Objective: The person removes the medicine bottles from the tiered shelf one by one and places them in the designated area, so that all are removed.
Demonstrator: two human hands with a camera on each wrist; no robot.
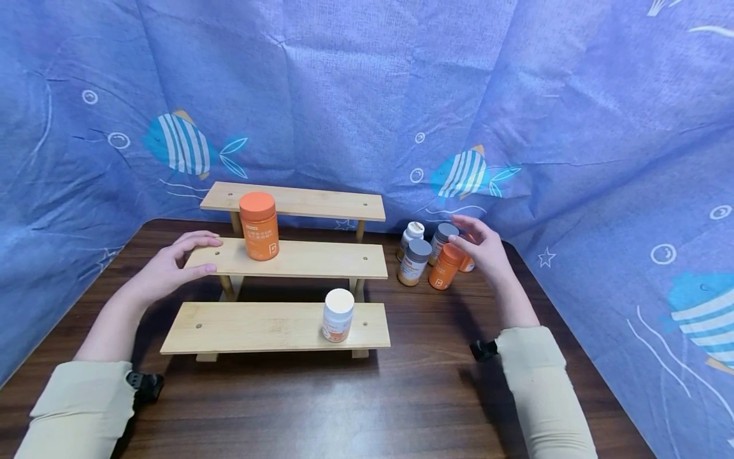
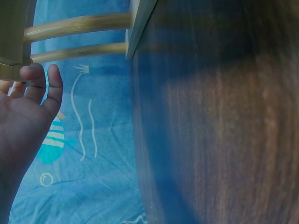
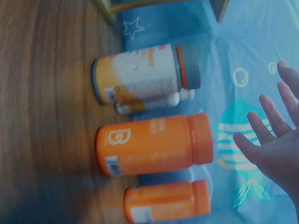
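My right hand (image 1: 484, 250) hovered, fingers spread wide, over the small orange plastic bottle (image 1: 444, 266) near the worktop's far right edge. I judged a top-down grasp best, since grey-capped bottles (image 1: 414, 262) crowded it. My left hand (image 1: 172, 264), fingers straight, rested on the three-tier bamboo shelf (image 1: 298, 259).

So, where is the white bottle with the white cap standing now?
In the head view, the white bottle with the white cap stands upright on the lowest wooden shelf board, toward its right end, between both hands.
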